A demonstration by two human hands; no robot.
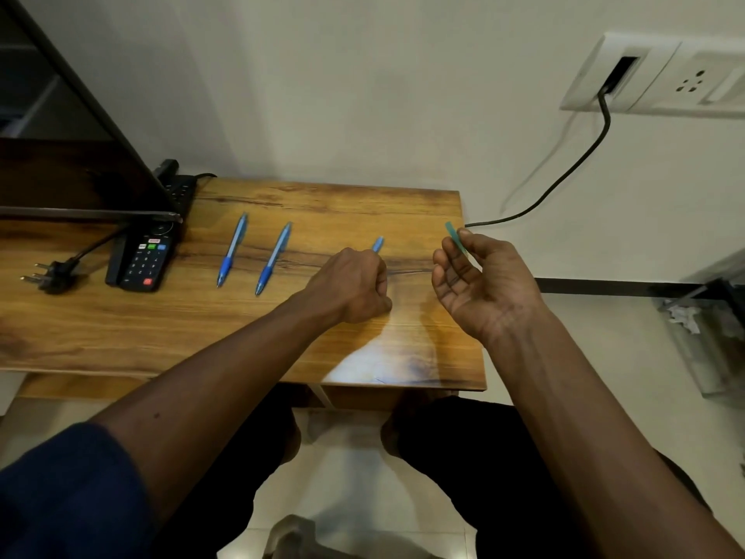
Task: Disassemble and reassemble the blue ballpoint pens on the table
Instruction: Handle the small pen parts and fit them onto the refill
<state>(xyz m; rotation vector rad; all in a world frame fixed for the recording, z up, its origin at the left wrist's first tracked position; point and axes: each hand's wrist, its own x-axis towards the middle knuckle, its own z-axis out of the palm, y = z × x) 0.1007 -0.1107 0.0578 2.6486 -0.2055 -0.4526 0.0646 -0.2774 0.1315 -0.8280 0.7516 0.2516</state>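
**Item 1. Pen body** (377, 244). Blue. Only its far end shows past the knuckles of the left hand (354, 284), whose fingers are curled round it. The fist is low over the bench (121, 328), right of centre; whether it rests on the wood cannot be told.

**Item 2. Teal piece** (454, 237). Thin and short, pinched between thumb and fingertips of the right hand (479, 280). Palm up, the other fingers loosely bent, raised near the bench's right edge. Which pen part it is cannot be told. It stands apart from the pen body.

**Items 3–4. Left pen** (232, 250) and **second pen** (274, 258). Both seem whole, lying side by side on the bench with tips toward the person, well left of the hands.

**Step, as judged:** one pen is in parts, held between the two hands.

**Handling notes:**
- Keep the body steady in the left fist and turn its open end toward the right hand.
- Line the small piece up along the body's axis before pushing or twisting.
- Grip the piece lightly; it looks slim and could bend or slip.
- Work over the bench, not past its edge, so a dropped part stays in reach.

**Surroundings.** Remote (147, 256) and loose plug (48, 276) at the left. Black cable (580, 163) running up to a wall socket (693, 80).
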